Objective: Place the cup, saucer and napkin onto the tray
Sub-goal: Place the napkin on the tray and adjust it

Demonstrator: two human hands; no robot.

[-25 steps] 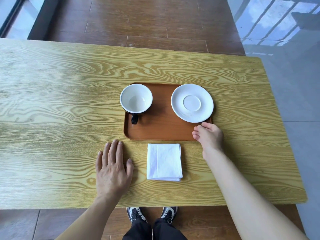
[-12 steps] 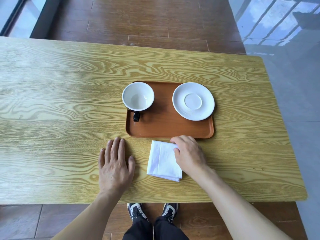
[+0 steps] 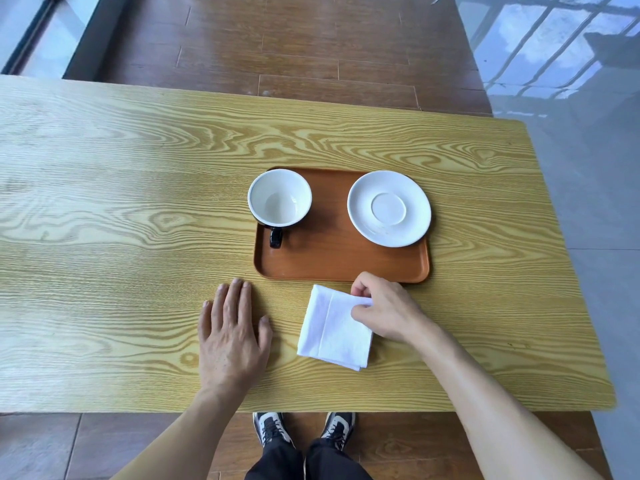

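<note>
A brown tray (image 3: 341, 261) lies on the wooden table. On its left part stands a cup (image 3: 280, 198), white inside, with a black handle pointing toward me. A white saucer (image 3: 389, 208) rests on the tray's right part. A folded white napkin (image 3: 330, 330) lies on the table just in front of the tray, slightly skewed. My right hand (image 3: 386, 308) pinches the napkin's far right corner between thumb and fingers. Left of the napkin, my left hand (image 3: 232, 336) lies flat on the table, fingers spread, holding nothing.
The table (image 3: 121, 209) has its near edge just above my shoes (image 3: 303, 427) and its right edge close beyond the tray. Wooden floor and a glossy grey floor lie past the far and right edges.
My right hand moved from the tray's front right corner to the napkin and closed its fingers on the far right corner. The napkin has turned slightly. My left hand stayed put.
</note>
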